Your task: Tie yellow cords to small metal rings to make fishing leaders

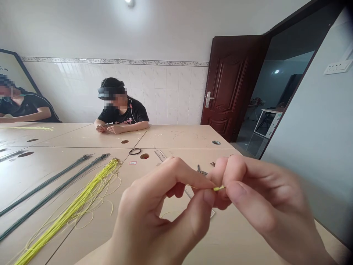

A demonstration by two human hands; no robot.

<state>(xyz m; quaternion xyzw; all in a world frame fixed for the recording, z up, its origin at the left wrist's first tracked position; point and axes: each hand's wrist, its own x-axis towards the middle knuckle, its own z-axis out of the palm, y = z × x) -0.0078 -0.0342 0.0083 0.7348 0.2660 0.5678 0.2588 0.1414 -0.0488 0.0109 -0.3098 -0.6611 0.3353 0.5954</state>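
- A pale wooden table [91, 228] fills a white-tiled room, with a dark brown door [228, 84] standing open beyond its far right corner.
- Just above the table's near edge, the left hand [162, 209] and right hand [256, 195] meet fingertip to fingertip.
- Both hands are pinched shut on a short yellow cord piece [219, 188], which is held between thumbs and forefingers, clear of the table.
- Left of the hands, a long bundle of yellow cords [74, 209] lies slantwise on the table.
- Further left lie dark green wires [52, 180], roughly parallel to the bundle.
- Behind the hands rest a clear ruler [160, 155] and a black ring [135, 151].
- Across the table sits a person in black [121, 110], hands together on its surface.
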